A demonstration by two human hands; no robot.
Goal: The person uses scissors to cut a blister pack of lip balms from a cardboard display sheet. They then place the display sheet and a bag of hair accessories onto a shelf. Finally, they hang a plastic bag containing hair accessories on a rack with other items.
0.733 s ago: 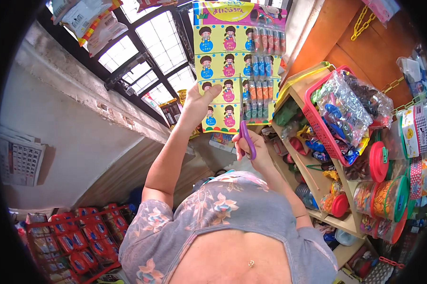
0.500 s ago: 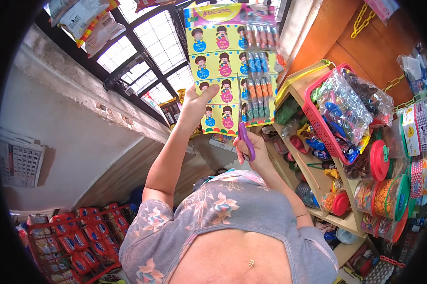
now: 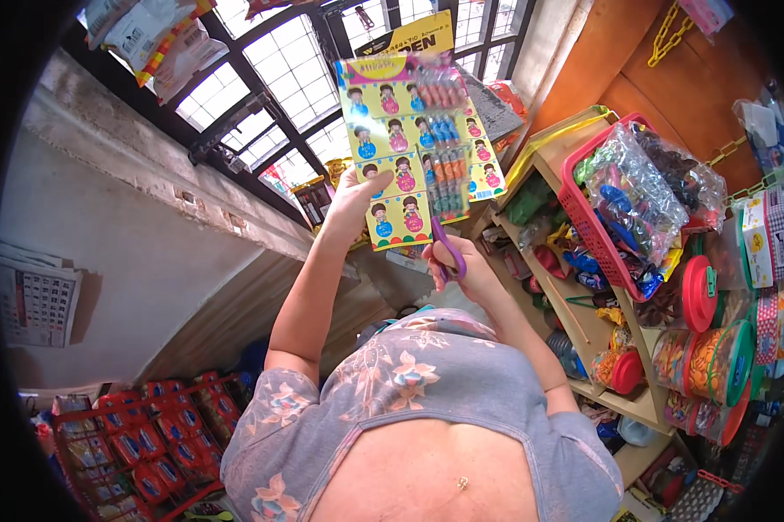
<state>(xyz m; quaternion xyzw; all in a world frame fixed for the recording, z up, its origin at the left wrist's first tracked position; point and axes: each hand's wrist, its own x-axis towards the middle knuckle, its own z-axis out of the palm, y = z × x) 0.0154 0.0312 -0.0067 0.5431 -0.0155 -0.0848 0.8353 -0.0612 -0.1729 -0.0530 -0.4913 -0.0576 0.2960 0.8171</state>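
Top of the card (image 3: 412, 152) had sunk lower, before the window (image 3: 292, 70); left hand (image 3: 350, 204) pinched its left edge, right hand (image 3: 468, 265) gripped scissors (image 3: 447, 241) below, near the shelf (image 3: 650, 391).

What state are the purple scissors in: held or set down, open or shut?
Held: right hand grips their purple handles. Open or shut: cannot tell; too blurred beside the front card.

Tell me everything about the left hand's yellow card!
The yellow card looks like cardboard, with a pink-and-yellow top and rows of cartoon children. Colored tubes line its right side. The left hand holds it slightly tilted by its lower left. A slit seems to rise from its bottom edge near purple-handled scissors.
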